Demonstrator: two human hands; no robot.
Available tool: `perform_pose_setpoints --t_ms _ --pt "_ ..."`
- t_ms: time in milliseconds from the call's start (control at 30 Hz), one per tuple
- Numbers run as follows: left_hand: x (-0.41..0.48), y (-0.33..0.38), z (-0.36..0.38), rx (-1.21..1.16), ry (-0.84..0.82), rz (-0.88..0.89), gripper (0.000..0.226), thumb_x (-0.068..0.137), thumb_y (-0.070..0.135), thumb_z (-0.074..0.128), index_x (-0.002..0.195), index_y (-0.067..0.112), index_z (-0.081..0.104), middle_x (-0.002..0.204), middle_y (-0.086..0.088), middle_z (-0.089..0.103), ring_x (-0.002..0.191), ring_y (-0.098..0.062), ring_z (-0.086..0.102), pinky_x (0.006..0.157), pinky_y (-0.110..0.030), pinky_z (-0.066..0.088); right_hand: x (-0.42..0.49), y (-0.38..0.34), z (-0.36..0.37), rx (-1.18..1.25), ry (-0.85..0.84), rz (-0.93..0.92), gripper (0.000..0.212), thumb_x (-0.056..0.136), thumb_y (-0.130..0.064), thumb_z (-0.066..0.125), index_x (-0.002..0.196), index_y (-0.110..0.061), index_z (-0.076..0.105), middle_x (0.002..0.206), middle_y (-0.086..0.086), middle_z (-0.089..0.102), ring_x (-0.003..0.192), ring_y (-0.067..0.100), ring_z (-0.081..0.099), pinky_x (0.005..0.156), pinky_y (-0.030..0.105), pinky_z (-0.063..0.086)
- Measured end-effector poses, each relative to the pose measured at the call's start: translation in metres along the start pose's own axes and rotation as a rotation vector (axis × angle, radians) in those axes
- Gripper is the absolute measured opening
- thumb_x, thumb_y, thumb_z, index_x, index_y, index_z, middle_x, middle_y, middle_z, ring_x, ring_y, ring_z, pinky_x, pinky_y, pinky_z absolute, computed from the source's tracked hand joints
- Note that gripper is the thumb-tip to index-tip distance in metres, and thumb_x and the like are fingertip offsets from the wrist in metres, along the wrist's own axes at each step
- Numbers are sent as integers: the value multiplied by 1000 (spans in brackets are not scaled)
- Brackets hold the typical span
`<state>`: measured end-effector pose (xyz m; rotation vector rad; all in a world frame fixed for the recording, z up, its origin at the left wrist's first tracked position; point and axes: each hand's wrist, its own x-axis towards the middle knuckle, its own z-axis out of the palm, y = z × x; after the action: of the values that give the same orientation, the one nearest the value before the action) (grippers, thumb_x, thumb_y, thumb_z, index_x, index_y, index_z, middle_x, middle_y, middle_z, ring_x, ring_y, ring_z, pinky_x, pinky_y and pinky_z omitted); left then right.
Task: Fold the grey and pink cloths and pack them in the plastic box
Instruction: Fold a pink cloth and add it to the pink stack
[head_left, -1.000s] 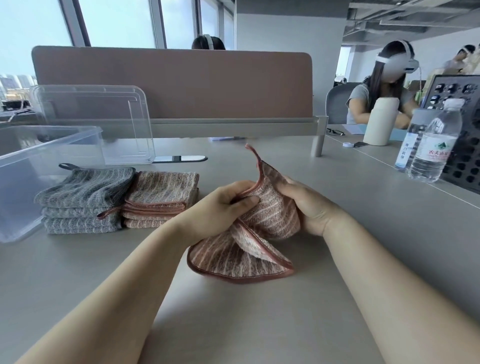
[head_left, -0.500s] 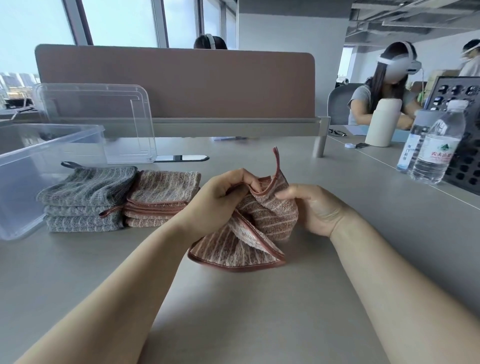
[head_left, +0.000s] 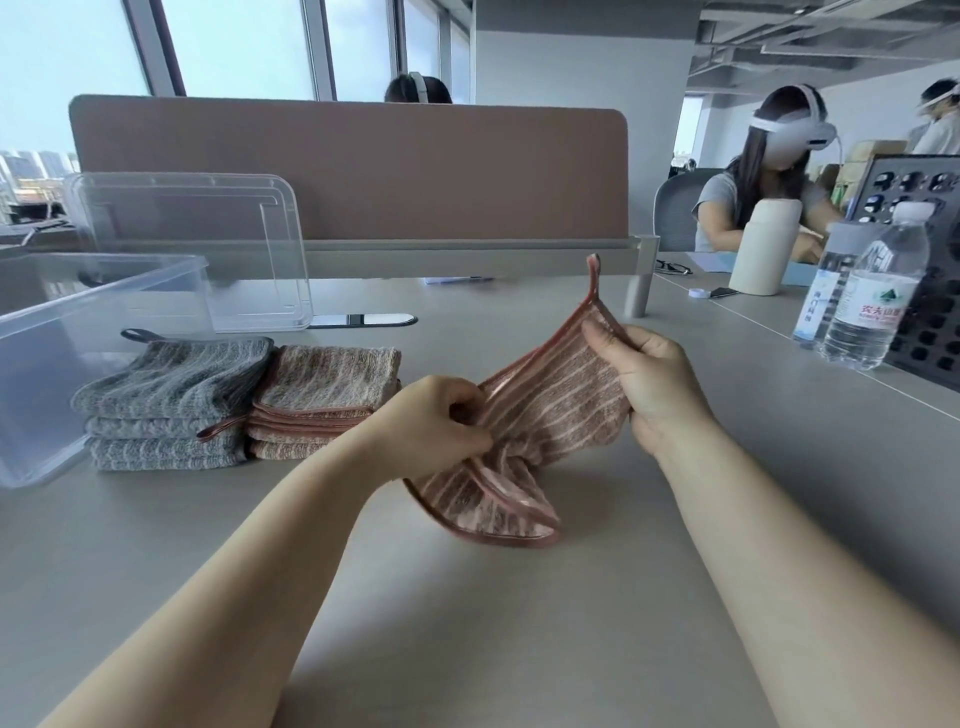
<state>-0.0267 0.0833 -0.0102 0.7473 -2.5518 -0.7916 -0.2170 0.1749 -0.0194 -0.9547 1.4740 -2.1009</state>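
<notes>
**Pink cloth stretched between both hands**

Holds a striped pink cloth (head_left: 550, 410) slantwise over the bench (head_left: 467, 649), mid-view. Pinches its lower left edge with the left hand (head_left: 431, 415), fingers curled tight into the fabric. Grips its upper right corner with the right hand (head_left: 649, 379), thumb across the front face, just under the hanging loop (head_left: 594, 270), which points to 12 o'clock. Lets the slack lower part sag toward 6 o'clock, down onto the bench.

At 9 o'clock from the cloth: two folded stacks on the bench, side by side and touching, pink stack (head_left: 327, 395) nearer the hands, grey stack (head_left: 171, 395) beyond it. Farther out at 9 o'clock, just beside the grey stack: clear plastic box (head_left: 78, 332), open-topped. At 10 o'clock: its lid (head_left: 208, 249), stood on edge. At 2 o'clock: water bottle (head_left: 872, 296), upright.
</notes>
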Motion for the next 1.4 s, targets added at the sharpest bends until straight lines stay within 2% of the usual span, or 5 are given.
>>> perform_pose_setpoints --t_ms 600,867,1000,1200,1400 --pt "8 -32 -35 -604 437 -65 56 56 57 78 75 6 65 76 -13 57 74 -22 51 73 -38 41 11 -3 -23 5 151 -93 24 78 10 59 81 -10 72 70 -3 74 70 14 68 75 28 55" --pt "7 -31 -30 -680 593 -65 24 77 16 78 92 25 61 84 -6 69 77 -22 65 80 -49 55 7 -6 -20 83 94 -69 6 82 -5 68 82 -11 70 75 0 75 74 16 69 86 41 54" --pt "5 -32 -33 -873 543 -101 50 65 15 83 108 19 59 97 -12 71 89 -26 68 82 -40 55 12 -3 -23 55 154 -141 26 78 8 67 91 -14 59 85 1 69 83 17 64 95 44 50" --pt "4 -30 -38 -1085 310 -71 10 73 14 70 65 14 64 70 -5 71 66 -17 69 68 -35 59 17 2 -31 -36 164 -149 23 78 -7 72 100 -11 68 96 7 68 94 23 63 99 45 48" --pt "7 -23 -20 -473 668 34 2 100 26 42 99 26 44 84 -2 59 73 -22 52 68 -33 42 12 6 -13 -265 187 -286 8 99 -25 44 102 -19 40 86 -13 51 73 -9 48 73 12 39"
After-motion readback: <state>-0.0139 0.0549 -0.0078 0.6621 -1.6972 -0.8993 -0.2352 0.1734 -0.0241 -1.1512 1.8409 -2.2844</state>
